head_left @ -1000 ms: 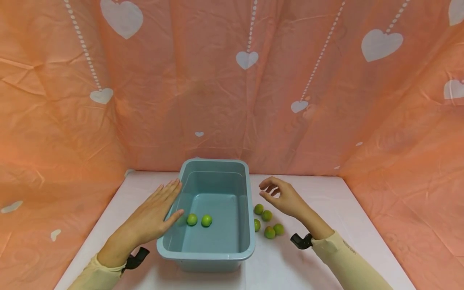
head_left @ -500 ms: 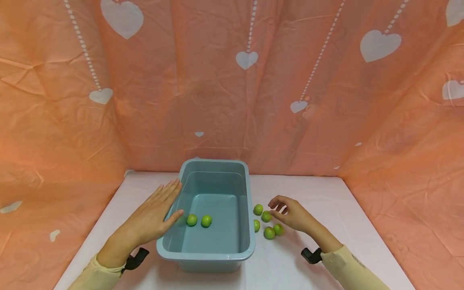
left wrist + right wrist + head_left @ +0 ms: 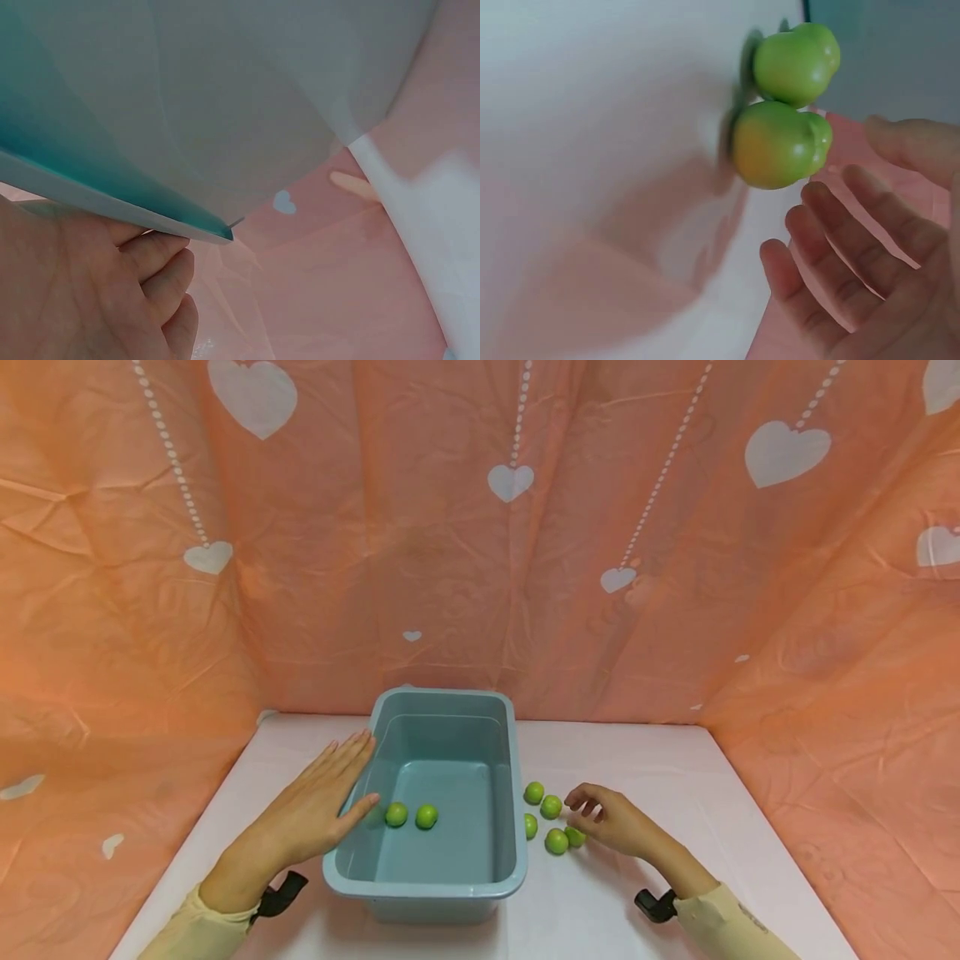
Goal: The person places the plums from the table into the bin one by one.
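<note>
My left hand (image 3: 311,806) lies along the left rim of a grey-blue plastic tub (image 3: 427,890), fingers straight; in the left wrist view its fingers (image 3: 161,262) show beneath the rim. Two small round green fruits (image 3: 427,817) sit on the tub's floor. My right hand (image 3: 618,823) hovers just right of several similar green fruits on the table, its fingers loosely bent and holding nothing. Nearest to it is a green fruit (image 3: 575,837) partly hidden by the thumb. In the right wrist view, a fruit with an orange blush (image 3: 772,146) lies close to the fingertips.
Other green fruits (image 3: 551,807) lie against or near the tub's right wall, one (image 3: 531,827) partly behind its rim. A white cloth (image 3: 667,760) covers the table. Orange curtains with white hearts (image 3: 450,568) enclose it at the back and both sides.
My right hand has come down and toward me, from beside the tub's far right rim to the right of the fruits. The left hand, tub and fruits have stayed put.
</note>
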`<state>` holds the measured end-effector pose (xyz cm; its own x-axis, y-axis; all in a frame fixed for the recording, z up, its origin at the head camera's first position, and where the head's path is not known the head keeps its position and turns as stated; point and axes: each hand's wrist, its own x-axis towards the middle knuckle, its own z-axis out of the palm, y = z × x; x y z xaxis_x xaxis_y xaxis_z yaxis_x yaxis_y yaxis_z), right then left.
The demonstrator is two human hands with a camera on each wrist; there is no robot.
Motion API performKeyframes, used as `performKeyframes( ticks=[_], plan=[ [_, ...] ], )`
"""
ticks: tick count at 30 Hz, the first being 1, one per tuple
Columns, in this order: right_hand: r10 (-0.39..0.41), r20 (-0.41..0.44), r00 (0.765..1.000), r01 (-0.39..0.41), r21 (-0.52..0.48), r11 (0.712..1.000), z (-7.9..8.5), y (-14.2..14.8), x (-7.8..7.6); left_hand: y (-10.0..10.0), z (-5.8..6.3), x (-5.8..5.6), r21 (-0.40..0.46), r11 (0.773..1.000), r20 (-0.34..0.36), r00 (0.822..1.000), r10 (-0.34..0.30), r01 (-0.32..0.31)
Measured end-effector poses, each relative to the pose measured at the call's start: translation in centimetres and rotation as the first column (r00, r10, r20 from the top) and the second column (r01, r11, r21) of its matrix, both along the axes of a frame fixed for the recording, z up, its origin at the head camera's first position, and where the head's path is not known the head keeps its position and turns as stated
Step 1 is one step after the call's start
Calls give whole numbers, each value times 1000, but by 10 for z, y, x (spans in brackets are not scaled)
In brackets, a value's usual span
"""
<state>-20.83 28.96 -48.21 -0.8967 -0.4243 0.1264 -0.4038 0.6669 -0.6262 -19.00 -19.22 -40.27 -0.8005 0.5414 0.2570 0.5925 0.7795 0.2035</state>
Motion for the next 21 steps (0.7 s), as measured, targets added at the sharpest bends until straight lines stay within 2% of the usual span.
performKeyframes(
  ticks=[10, 18, 21],
  plan=[
    [59, 9, 998, -59, -9, 998, -10, 7, 4, -1, -1, -1, 5, 1000, -1, 1000, 0, 0],
    [59, 113, 992, -60, 10, 998, -12, 11, 6, -1, -1, -1, 5, 1000, 3, 1000, 1, -1],
    [66, 128, 990, -69, 15, 998, -13, 11, 7, -1, -1, -1, 8, 1000, 6, 1000, 3, -3]
  ],
)
